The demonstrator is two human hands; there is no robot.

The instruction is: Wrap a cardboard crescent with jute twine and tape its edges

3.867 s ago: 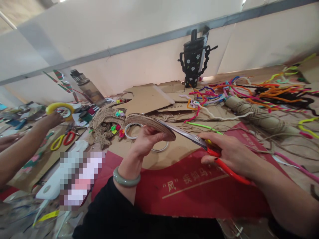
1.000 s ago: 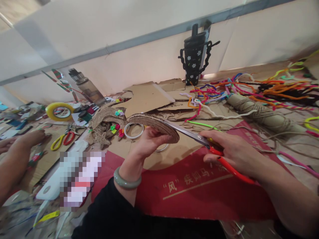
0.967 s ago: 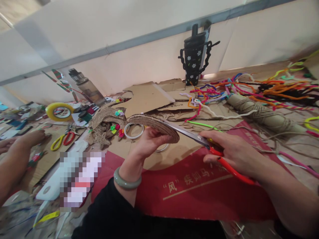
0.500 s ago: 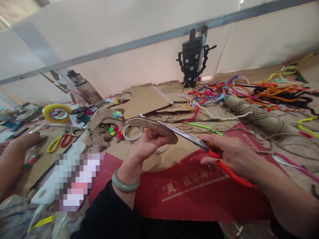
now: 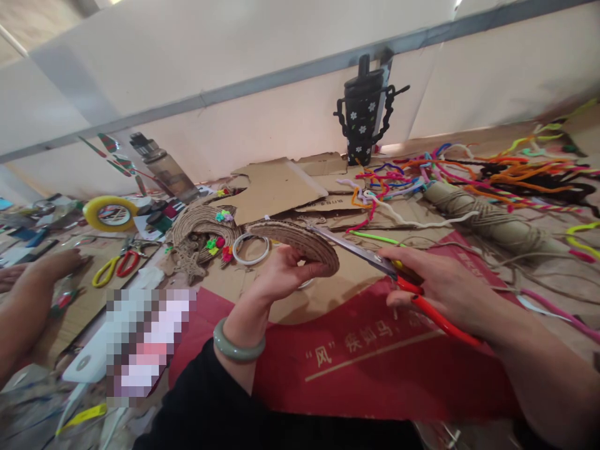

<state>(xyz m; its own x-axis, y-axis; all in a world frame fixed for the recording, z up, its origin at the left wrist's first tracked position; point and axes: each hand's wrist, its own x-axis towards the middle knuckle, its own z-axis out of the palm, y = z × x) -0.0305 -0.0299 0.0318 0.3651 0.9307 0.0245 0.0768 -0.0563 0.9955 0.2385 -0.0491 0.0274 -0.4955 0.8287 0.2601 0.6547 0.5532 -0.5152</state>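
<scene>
My left hand [image 5: 285, 275], below a green bangle, grips a curved cardboard piece wound with brown twine [image 5: 304, 240] by its lower right edge. The piece is held up in the air, tilted, with its edge toward me. In my right hand [image 5: 435, 284] is a pair of scissors [image 5: 370, 256] with red handles, fingers wrapped round the grips. Its blades point up and left, past the piece's right rim; whether they touch it I cannot tell. Under both hands lies red-printed cardboard [image 5: 365, 375]. A white ring [image 5: 251, 250] rests just left of the piece.
Left, another twine-covered curve [image 5: 201, 228] carries small flowers and a starfish. Yellow tape [image 5: 110, 214], pliers [image 5: 117, 265] and a co-worker's arm [image 5: 32, 300] are beyond. A black tumbler [image 5: 362, 112] stands at the back. Coloured pipe cleaners [image 5: 506, 175] and a twine roll [image 5: 482, 219] lie right.
The scissors and my right hand have shifted slightly right, away from the twine-wound piece. My left hand has turned the piece a little, showing more of its underside.
</scene>
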